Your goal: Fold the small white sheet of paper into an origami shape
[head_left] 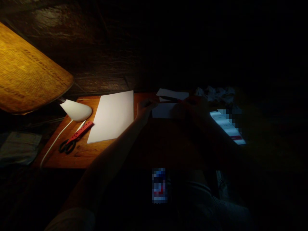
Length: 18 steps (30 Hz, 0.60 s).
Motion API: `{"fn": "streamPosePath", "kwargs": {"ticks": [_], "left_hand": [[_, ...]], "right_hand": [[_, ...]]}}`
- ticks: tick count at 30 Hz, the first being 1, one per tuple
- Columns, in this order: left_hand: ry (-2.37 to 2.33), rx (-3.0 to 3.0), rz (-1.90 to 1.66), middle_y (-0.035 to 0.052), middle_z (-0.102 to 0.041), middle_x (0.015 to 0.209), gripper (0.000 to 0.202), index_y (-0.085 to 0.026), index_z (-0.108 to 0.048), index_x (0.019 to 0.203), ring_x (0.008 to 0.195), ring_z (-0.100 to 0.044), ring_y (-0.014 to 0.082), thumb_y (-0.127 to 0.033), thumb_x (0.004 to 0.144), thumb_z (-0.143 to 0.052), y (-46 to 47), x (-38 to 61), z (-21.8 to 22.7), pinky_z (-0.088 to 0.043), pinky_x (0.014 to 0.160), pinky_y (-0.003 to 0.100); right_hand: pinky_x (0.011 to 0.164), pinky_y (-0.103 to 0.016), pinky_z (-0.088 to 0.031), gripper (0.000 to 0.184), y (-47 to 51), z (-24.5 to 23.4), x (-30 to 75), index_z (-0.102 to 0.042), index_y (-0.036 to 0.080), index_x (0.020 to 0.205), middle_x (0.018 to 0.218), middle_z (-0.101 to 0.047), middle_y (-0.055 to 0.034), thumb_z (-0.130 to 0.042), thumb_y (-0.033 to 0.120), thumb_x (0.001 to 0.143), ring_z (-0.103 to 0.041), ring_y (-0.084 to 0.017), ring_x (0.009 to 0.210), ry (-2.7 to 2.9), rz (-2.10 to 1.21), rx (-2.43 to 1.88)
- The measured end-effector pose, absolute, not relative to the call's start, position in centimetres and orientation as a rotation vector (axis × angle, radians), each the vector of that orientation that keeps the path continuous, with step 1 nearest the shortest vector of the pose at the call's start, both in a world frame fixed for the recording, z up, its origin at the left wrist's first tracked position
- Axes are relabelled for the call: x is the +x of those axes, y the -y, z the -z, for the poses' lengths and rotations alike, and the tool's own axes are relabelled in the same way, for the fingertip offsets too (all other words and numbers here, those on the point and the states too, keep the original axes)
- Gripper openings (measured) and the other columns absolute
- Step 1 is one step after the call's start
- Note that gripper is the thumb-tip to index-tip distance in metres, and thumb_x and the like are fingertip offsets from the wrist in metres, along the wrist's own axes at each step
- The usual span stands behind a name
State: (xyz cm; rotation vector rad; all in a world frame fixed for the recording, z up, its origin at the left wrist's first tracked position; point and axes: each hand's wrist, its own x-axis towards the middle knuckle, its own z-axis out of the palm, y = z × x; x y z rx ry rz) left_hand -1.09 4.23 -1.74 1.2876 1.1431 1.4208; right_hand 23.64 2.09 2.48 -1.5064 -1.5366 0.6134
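1. Left corner of the surface [84,161]: the lamp base [78,110] stands near the left edge, its lampshade [31,73] lighting that end only.
2. Just in front of the base: a pair of scissors [67,146] with black handles and a red part [81,131] over the blade end. They lie apart from both hands, not in use.
3. Left half, reaching to the far edge: the large white sheet [114,118], flat. No cut, fold or mark shows on it; judged unworked.
4. Toward the far edge, about the middle: the left hand [145,107] appears to pinch the left end of a small paper [166,110]. This piece is judged to be mid-work; no finished result is evident.
5. Behind it, nearer the far edge: a second white piece [173,93], separate. A dark slim shape crosses in front; its nature cannot be told.
6. At the small paper's right end: the right hand [194,107], in deep shadow. Finger state and grip cannot be told.
7. Far right: crumpled material [214,93] at the far edge, a bluish lit panel [225,126] nearer. Neither appears involved.
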Motion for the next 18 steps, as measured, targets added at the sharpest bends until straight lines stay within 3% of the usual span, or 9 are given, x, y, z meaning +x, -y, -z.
{"fn": "streamPosePath", "kwargs": {"ticks": [7,18], "left_hand": [[-1.100,1.092,-1.523,-0.0028,-0.067,0.066,0.019,-0.020,-0.071,0.063,0.067,-0.059,0.0117,-0.029,0.059,-0.087,-3.8,-0.6,0.9,-0.046,0.069,0.026],[-1.106,0.986,-1.582,-0.0044,-0.062,0.064,0.024,-0.019,-0.064,0.064,0.065,-0.057,0.0096,-0.024,0.071,-0.087,-4.5,-0.8,1.5,-0.042,0.064,0.024]], "right_hand": [[0.072,-0.036,-0.052,0.008,-2.8,-1.8,24.4,-0.075,0.020,0.076,0.076,-0.075,-0.0045,-0.073,0.027,0.080,-0.071,-0.024,0.078,1.479,-0.615,-1.380],[0.076,-0.039,-0.049,0.008,-3.6,-0.8,24.3,-0.065,0.024,0.075,0.077,-0.069,-0.0036,-0.062,0.027,0.082,-0.067,-0.023,0.080,1.463,-0.523,-1.272]]}}
